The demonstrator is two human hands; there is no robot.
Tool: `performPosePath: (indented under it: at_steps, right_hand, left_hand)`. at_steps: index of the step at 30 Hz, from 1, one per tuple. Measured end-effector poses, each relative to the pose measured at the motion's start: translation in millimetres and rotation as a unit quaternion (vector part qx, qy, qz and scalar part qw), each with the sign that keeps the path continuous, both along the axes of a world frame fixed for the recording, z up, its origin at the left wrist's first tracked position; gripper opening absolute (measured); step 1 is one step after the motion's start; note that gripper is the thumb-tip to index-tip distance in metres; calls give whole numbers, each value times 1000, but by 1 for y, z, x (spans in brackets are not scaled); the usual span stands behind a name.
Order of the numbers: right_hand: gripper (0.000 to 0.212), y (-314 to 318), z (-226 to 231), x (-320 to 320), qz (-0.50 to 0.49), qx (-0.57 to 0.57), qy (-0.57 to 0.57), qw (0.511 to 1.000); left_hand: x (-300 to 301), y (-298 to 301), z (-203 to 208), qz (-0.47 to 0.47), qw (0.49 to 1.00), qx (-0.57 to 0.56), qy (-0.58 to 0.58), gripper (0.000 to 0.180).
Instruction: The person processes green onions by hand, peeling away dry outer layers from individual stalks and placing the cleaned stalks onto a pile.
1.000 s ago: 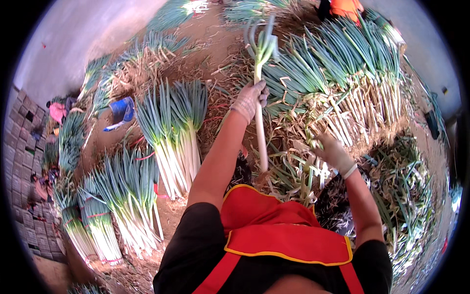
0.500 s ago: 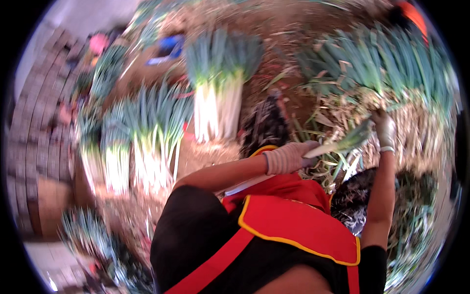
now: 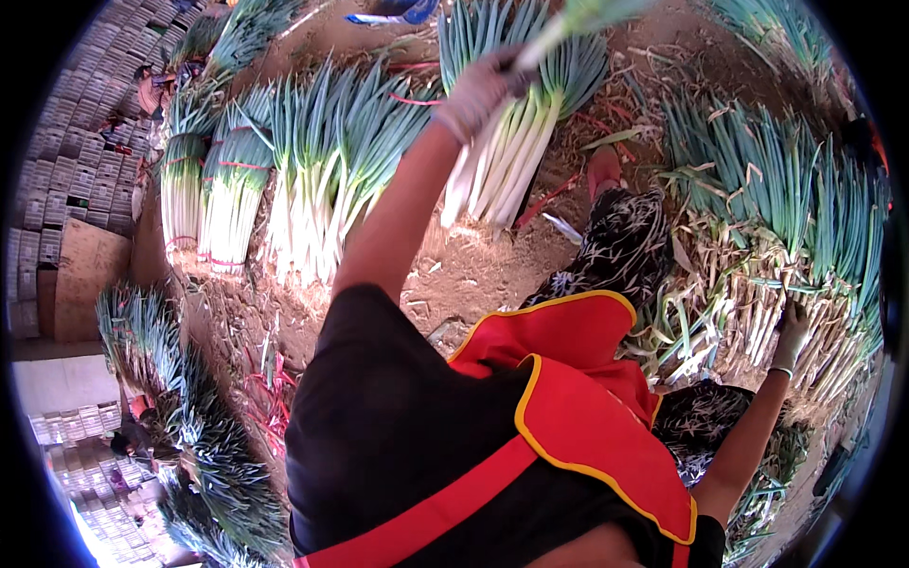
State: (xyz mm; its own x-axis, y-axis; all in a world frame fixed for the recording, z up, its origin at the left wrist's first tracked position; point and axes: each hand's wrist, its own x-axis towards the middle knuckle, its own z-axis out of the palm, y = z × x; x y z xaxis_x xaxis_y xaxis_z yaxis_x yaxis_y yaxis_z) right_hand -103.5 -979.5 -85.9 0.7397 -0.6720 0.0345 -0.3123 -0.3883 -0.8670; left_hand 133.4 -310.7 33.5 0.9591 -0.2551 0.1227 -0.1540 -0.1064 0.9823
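My gloved left hand (image 3: 478,95) is closed round the white stem of a long green onion (image 3: 542,43), whose leaves blur past the top edge. It is over a loose stack of peeled green onions (image 3: 507,156), white ends toward me. Far to the right, my gloved right hand (image 3: 792,343) rests on the dry, straw-coloured ends of a pile of unpeeled green onions (image 3: 748,189). Its fingers are drawn together at one stalk; their tips are partly hidden.
Tied green onion bundles (image 3: 237,185) and another loose heap (image 3: 317,189) stand at left. Stripped husks (image 3: 677,327) lie by my patterned trouser leg (image 3: 615,241). Red ties (image 3: 270,402) are scattered on the dirt floor. Stacked crates (image 3: 90,142) and other people (image 3: 151,90) are farther left.
My left hand has swung from my lap up and left over the peeled stack, carrying the green onion. My right hand has moved away from that onion, down and right onto the unpeeled pile.
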Motion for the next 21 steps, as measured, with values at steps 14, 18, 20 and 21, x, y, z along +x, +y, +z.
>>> performPosePath:
  at_steps: [14, 18, 20, 21]
  right_hand:
    - [34, 44, 13, -4, 51, -27, 147, 987]
    - [34, 42, 5, -6, 45, -3, 162, 986]
    - [31, 40, -2, -5, 52, -13, 161, 985]
    - [30, 33, -9, -6, 63, -6, 167, 984]
  left_hand:
    - [127, 77, -304, 200, 972, -18, 122, 55]
    - [135, 77, -291, 205, 967, -41, 144, 53]
    - [148, 83, -283, 161, 978, -19, 128, 51]
    - [153, 82, -281, 166, 976, -23, 137, 51]
